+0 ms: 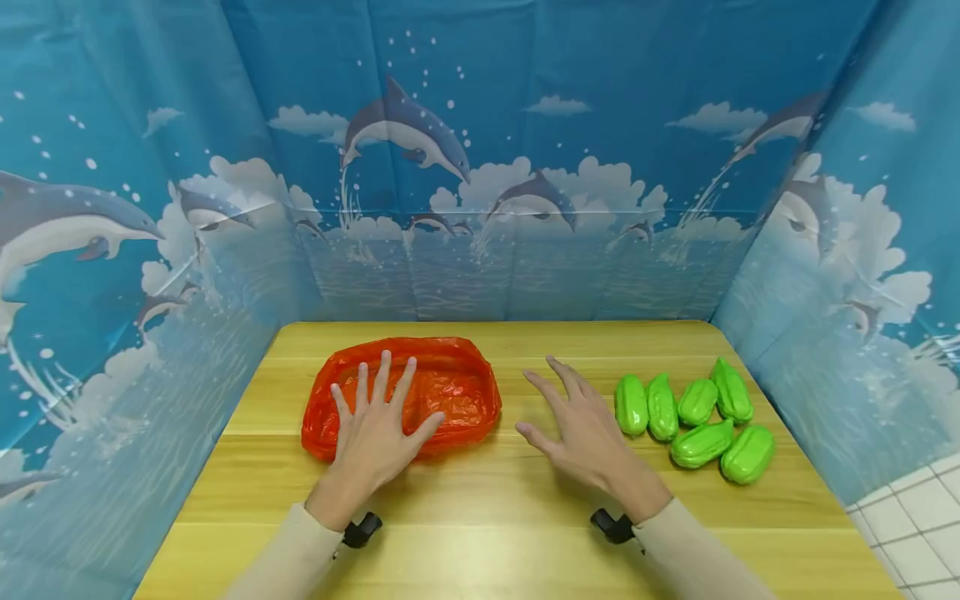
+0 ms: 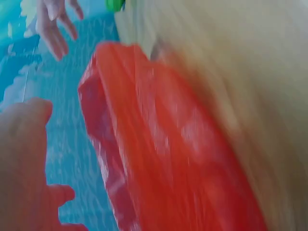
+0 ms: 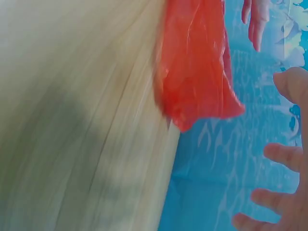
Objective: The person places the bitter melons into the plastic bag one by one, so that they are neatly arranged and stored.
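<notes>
A red plastic bag (image 1: 450,398), its mouth spread wide, forms a shallow tray shape on the left half of the table; whether a container lies beneath it I cannot tell. My left hand (image 1: 378,437) is above its near side, fingers spread and straight, holding nothing. Right of the bag, my right hand (image 1: 588,433) hovers over the table with fingers extended and nothing in them. Several shiny green oblong packets (image 1: 697,402) lie beyond it on the right. In the left wrist view the bag's side (image 2: 168,144) fills the middle, apart from the thumb.
The wooden table (image 1: 480,542) has a blue curtain (image 1: 480,267) with printed dolphins behind it and along both sides. White tiles (image 1: 922,517) show at the lower right. Each wrist wears a black strap device (image 1: 362,530).
</notes>
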### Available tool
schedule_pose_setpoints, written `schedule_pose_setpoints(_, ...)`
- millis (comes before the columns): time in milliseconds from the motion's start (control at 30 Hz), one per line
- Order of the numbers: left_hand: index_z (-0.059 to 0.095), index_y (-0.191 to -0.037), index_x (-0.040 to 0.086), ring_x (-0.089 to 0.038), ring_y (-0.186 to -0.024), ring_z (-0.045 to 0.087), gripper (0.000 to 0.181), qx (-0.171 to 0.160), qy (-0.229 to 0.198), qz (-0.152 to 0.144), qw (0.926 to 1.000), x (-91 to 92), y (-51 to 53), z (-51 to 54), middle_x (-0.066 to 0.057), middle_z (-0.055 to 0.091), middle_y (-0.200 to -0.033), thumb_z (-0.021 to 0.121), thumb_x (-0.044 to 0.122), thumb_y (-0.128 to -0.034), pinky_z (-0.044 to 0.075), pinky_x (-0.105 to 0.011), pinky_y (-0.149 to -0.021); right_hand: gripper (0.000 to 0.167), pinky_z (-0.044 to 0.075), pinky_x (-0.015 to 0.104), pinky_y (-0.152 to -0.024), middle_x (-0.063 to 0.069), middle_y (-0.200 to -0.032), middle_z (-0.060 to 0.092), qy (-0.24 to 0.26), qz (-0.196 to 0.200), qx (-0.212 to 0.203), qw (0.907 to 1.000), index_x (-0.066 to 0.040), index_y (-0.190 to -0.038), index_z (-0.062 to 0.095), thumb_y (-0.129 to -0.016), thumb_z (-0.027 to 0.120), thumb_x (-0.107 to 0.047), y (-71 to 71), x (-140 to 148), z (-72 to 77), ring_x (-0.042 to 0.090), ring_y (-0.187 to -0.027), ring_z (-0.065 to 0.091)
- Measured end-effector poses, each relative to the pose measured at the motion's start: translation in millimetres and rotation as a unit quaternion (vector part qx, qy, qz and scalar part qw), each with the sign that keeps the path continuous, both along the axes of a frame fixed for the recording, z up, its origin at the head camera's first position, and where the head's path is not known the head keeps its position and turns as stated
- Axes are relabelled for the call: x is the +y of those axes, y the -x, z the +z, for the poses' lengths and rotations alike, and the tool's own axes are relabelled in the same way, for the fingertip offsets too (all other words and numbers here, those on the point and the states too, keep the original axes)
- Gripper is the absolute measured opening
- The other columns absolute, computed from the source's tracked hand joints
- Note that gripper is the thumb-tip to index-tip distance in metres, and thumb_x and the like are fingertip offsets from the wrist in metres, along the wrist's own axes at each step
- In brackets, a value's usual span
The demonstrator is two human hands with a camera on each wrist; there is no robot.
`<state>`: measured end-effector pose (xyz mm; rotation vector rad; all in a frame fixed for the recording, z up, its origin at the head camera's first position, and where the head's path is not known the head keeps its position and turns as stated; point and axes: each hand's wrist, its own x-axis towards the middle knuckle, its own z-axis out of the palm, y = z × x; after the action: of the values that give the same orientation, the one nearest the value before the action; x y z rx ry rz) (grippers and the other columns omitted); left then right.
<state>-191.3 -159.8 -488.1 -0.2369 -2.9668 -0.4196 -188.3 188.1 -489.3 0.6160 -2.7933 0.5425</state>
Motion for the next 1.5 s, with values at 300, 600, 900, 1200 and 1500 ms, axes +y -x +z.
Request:
schedule_pose_setpoints(300, 0.020, -0.189, 0.026, -0.069, -0.177, 0.000, 0.099, -0.052, -0.054, 0.057, 0.9956, -60.3, 12.7, 1.9, -0.026, -0.005, -0.196, 0.062, 0.071, -0.1121, -0.011, -0.101, -0.128, 0.077, 0.052, 0.083, -0.123, 0.015, -0.195, 0.025, 0.067, 0.030, -0.101, 0.9922, -0.034, -0.182, 0.044, -0.114, 0.066, -0.064, 12.2, -44, -1.2, 0.054, -0.170, 0.044)
schedule_pose_setpoints(600, 0.017, -0.189, 0.020, -0.078, -0.160, 0.036, 0.096, -0.103, -0.068, 0.077, 0.9894, -101.3, 18.4, 0.2, -0.042, 0.004, -0.190, 0.072, 0.044, -0.1142, 0.042, -0.093, -0.121, 0.073, 0.051, 0.077, -0.129, 0.023, -0.191, 0.029, 0.116, 0.047, -0.143, 0.9819, -0.025, -0.181, 0.045, -0.117, 0.067, -0.053, 23.0, -67, -3.1, 0.053, -0.166, 0.050)
schedule_pose_setpoints(900, 0.033, -0.184, 0.008, -0.066, -0.145, 0.061, 0.087, -0.067, -0.079, 0.042, 0.9938, -101.1, 14.3, -1.3, -0.045, 0.047, -0.170, 0.078, 0.021, -0.1112, 0.061, -0.078, -0.113, 0.068, 0.056, 0.069, -0.127, 0.026, -0.186, 0.039, 0.147, 0.034, -0.134, 0.9795, -0.019, -0.177, 0.051, -0.115, 0.075, -0.034, 22.6, -69, -5.6, 0.050, -0.152, 0.066)
schedule_pose_setpoints(1200, 0.047, -0.177, 0.003, -0.063, -0.138, 0.066, 0.080, -0.062, -0.091, 0.008, 0.9939, -84.0, 12.3, -1.8, -0.043, 0.062, -0.156, 0.082, 0.005, -0.1052, 0.061, -0.074, -0.116, 0.067, 0.062, 0.064, -0.121, 0.025, -0.175, 0.052, 0.144, -0.007, -0.121, 0.9822, -0.011, -0.174, 0.054, -0.113, 0.078, -0.029, 14.7, -48, -6.1, 0.045, -0.145, 0.069)
schedule_pose_setpoints(1500, 0.053, -0.173, 0.000, -0.053, -0.132, 0.073, 0.076, -0.067, -0.101, -0.013, 0.9925, -60.6, 6.6, -2.1, -0.036, 0.072, -0.148, 0.083, 0.001, -0.1033, 0.064, -0.066, -0.116, 0.067, 0.067, 0.058, -0.107, 0.026, -0.163, 0.060, 0.137, -0.028, -0.098, 0.9852, -0.007, -0.172, 0.054, -0.113, 0.079, -0.025, 2.5, -24, -8.7, 0.042, -0.125, 0.075)
